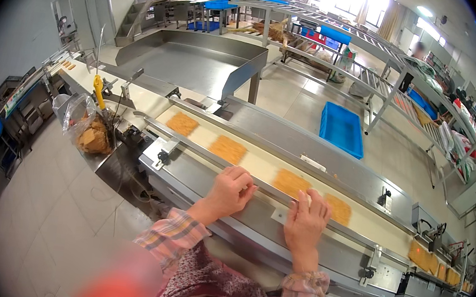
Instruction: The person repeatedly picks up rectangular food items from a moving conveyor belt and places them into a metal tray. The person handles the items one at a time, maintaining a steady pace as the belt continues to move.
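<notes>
Four flat, square golden-brown noodle-like cakes lie spaced out on a cream conveyor belt (258, 162): one cake (182, 123) at the far left, another cake (228, 149) further along, then a cake (291, 182) between my hands and a cake (337, 209) just beyond my right fingers. My left hand (230, 192) is at the near metal guide rail (201, 155), its fingers loosely curled and nothing visible in them. Over the same rail, my right hand (307, 219) has its fingers a little apart, the tips close to the third cake; whether they touch it is unclear.
More cakes (423, 256) sit close together downstream at the right. A plastic bag (79, 115) with brown pieces hangs near a yellow-handled tool (99, 91). Beyond the belt are a steel tray table (186, 57), a blue crate (342, 130) on the floor and a roller rack (333, 64).
</notes>
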